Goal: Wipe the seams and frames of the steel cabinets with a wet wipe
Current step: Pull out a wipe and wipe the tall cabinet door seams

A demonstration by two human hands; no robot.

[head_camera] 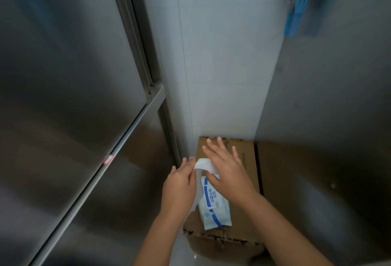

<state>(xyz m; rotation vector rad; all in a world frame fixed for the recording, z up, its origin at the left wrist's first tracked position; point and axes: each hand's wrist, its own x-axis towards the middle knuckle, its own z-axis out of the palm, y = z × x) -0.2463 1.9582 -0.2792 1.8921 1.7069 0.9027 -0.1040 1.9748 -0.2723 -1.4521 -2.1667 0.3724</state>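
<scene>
Wet wipe (203, 163) arches between both hands, just above a blue-and-white wipe pack (214, 206). The pack lies on a cardboard box (245, 160) in the corner beside the steel cabinet (63, 75). The left grip (179, 183) pinches the wipe's left edge, with a strip hanging below it. The right grip (227, 167) has its fingers spread straight, the wipe's other end tucked under its thumb side. Blue fabric (300, 1) hangs by the white wall (222, 54).

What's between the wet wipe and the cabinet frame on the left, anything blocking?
Nothing visible. The wet wipe is between the left hand and right hand, over the cardboard box; beyond the left hand, open space reaches the steel cabinet frame.
</scene>
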